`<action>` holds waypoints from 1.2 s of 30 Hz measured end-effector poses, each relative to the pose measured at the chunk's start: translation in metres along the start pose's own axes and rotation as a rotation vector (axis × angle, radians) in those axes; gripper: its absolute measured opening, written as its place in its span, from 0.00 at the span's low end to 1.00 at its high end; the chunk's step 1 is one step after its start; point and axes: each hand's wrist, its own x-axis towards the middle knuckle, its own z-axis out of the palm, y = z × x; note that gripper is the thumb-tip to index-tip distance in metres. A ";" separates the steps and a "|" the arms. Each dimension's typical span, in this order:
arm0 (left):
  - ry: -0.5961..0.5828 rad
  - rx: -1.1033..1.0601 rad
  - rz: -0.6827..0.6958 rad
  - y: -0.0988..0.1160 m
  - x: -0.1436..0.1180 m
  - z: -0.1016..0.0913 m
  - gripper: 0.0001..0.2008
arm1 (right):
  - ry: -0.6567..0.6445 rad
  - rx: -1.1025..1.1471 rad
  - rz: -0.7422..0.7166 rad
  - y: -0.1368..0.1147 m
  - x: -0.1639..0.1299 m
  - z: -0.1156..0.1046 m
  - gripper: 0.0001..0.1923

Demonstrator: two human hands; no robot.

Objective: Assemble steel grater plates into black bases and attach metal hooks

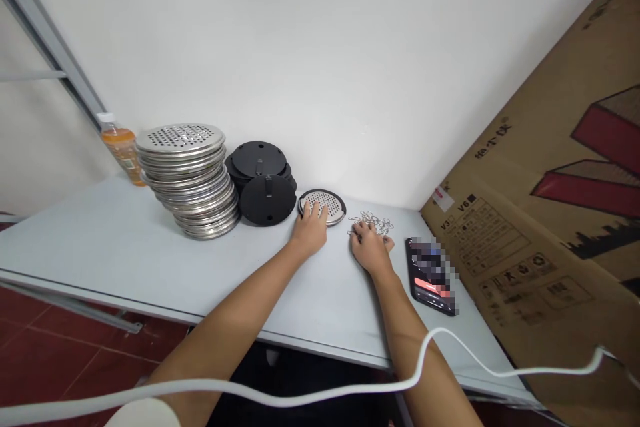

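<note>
Okay, left hand unclenched, fingers laid over near edge of perforated disc, flat on bench beside black discs. Right hand at wire clips, fingers bent, can't tell if grasping.

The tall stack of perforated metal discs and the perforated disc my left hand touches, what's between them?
The head view shows black round plates between the stack and the perforated disc: a pile, with one more plate in front.

Cardboard box: "V3" and "V6" are printed.
Recycling sign: shown beside handling symbols on the same box.
</note>
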 end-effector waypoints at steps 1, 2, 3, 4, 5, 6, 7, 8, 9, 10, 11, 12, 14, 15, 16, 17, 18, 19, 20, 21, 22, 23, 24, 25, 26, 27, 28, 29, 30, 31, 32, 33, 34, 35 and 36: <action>-0.027 -0.030 -0.008 -0.001 0.007 -0.002 0.30 | 0.014 -0.003 -0.001 -0.001 -0.001 0.000 0.18; -0.053 -0.055 -0.014 -0.003 0.014 -0.003 0.30 | 0.038 -0.005 -0.007 -0.001 -0.001 0.001 0.18; -0.076 -0.074 -0.018 -0.004 0.018 -0.004 0.31 | 0.067 -0.005 -0.019 -0.002 -0.001 0.002 0.19; -0.094 -0.087 -0.018 -0.005 0.020 -0.005 0.31 | 0.098 -0.005 -0.037 -0.003 0.000 0.003 0.20; -0.094 -0.095 -0.018 -0.006 0.020 -0.004 0.32 | 0.125 -0.009 -0.057 -0.003 0.001 0.005 0.22; -0.075 -0.102 -0.015 -0.007 0.016 -0.003 0.32 | 0.140 -0.015 -0.076 -0.004 0.003 0.007 0.23; -0.039 -0.106 -0.003 -0.007 0.010 -0.001 0.33 | 0.136 -0.026 -0.091 -0.005 0.004 0.009 0.23; 0.029 -0.109 0.019 -0.008 0.001 0.001 0.33 | 0.117 -0.038 -0.105 -0.005 0.007 0.011 0.23; 0.091 -0.111 0.073 -0.009 -0.010 0.003 0.33 | 0.091 -0.048 -0.112 -0.006 0.008 0.012 0.23; 0.143 -0.116 0.147 -0.010 -0.023 0.004 0.32 | 0.063 -0.051 -0.115 -0.006 0.010 0.014 0.22; 0.158 -0.131 0.232 -0.010 -0.037 0.004 0.30 | 0.040 -0.047 -0.113 -0.006 0.012 0.015 0.22; 0.151 -0.154 0.322 -0.011 -0.051 0.003 0.30 | 0.029 -0.039 -0.102 -0.006 0.013 0.016 0.21; 0.154 -0.209 0.456 -0.013 -0.077 -0.003 0.25 | 0.042 -0.019 -0.055 -0.005 0.013 0.017 0.21; 0.162 -0.247 0.486 -0.014 -0.089 -0.008 0.22 | 0.061 -0.012 -0.026 -0.004 0.013 0.017 0.21; 0.172 -0.294 0.493 -0.016 -0.100 -0.014 0.19 | 0.086 -0.008 -0.008 -0.004 0.012 0.017 0.20; 0.176 -0.350 0.483 -0.019 -0.110 -0.022 0.17 | 0.115 -0.005 -0.003 -0.003 0.011 0.016 0.20; 0.183 -0.408 0.456 -0.023 -0.118 -0.031 0.16 | 0.143 -0.002 -0.014 -0.003 0.010 0.016 0.21; 0.228 -0.466 0.412 -0.027 -0.125 -0.043 0.14 | 0.169 0.005 -0.037 -0.003 0.009 0.016 0.21; 0.284 -0.509 0.358 -0.033 -0.131 -0.057 0.12 | 0.191 0.016 -0.067 -0.003 0.008 0.016 0.21; 0.388 -0.528 0.304 -0.039 -0.136 -0.075 0.11 | 0.206 0.030 -0.097 -0.004 0.007 0.016 0.21; 0.488 -0.517 0.272 -0.046 -0.140 -0.095 0.10 | 0.218 0.046 -0.126 -0.004 0.006 0.017 0.21; 0.572 -0.480 0.283 -0.054 -0.143 -0.117 0.09 | 0.227 0.063 -0.155 -0.005 0.004 0.018 0.21; 0.650 -0.426 0.303 -0.062 -0.146 -0.140 0.08 | 0.236 0.081 -0.187 -0.006 0.003 0.019 0.21; 0.727 -0.357 0.310 -0.071 -0.148 -0.163 0.07 | 0.244 0.103 -0.222 -0.007 0.002 0.019 0.21; 0.815 -0.285 0.288 -0.080 -0.150 -0.185 0.07 | 0.252 0.130 -0.261 -0.009 0.001 0.020 0.21; 0.925 -0.219 0.274 -0.091 -0.150 -0.207 0.06 | 0.259 0.166 -0.302 -0.011 -0.001 0.019 0.21; 1.023 -0.167 0.251 -0.103 -0.148 -0.226 0.06 | 0.260 0.216 -0.342 -0.013 -0.003 0.019 0.21; 1.092 -0.137 0.201 -0.115 -0.144 -0.244 0.08 | 0.256 0.286 -0.367 -0.015 -0.005 0.018 0.20; 1.113 -0.111 0.140 -0.130 -0.137 -0.260 0.11 | 0.244 0.373 -0.373 -0.017 -0.007 0.016 0.18; 1.049 -0.057 0.089 -0.145 -0.127 -0.273 0.14 | 0.226 0.469 -0.362 -0.019 -0.008 0.015 0.16; 0.921 0.001 0.042 -0.160 -0.115 -0.285 0.18 | 0.210 0.563 -0.332 -0.020 -0.009 0.014 0.15; 0.759 0.069 0.011 -0.175 -0.100 -0.295 0.27 | 0.194 0.644 -0.295 -0.021 -0.010 0.012 0.14; 0.579 0.135 -0.022 -0.190 -0.085 -0.302 0.35 | 0.185 0.709 -0.252 -0.021 -0.011 0.011 0.14; 0.446 0.199 -0.062 -0.202 -0.070 -0.308 0.41 | 0.178 0.759 -0.207 -0.020 -0.011 0.010 0.14; 0.386 0.257 -0.097 -0.213 -0.056 -0.311 0.46 | 0.174 0.801 -0.166 -0.019 -0.011 0.010 0.14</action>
